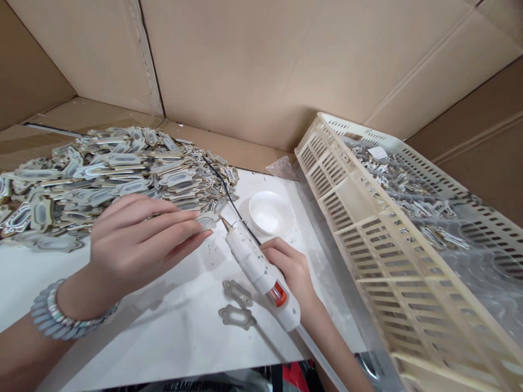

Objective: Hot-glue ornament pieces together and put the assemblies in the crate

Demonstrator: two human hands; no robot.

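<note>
My right hand (292, 269) grips a white glue gun (257, 267) with an orange trigger, its brass nozzle pointing up-left. The nozzle tip nearly touches a small flat frame-shaped piece (206, 221) that my left hand (139, 239) pinches at its fingertips. My left wrist wears a beaded bracelet (57, 316). Two more flat frame pieces (237, 304) lie on the white work surface (163, 337) just below the gun.
A large heap of the same frame pieces (110, 169) fills the left back. A small white dish (270, 212) sits behind the gun, with a black cord (229, 193) beside it. A cream slotted plastic basket (388, 239) holding bagged pieces stands right. Cardboard walls (253, 65) surround the area.
</note>
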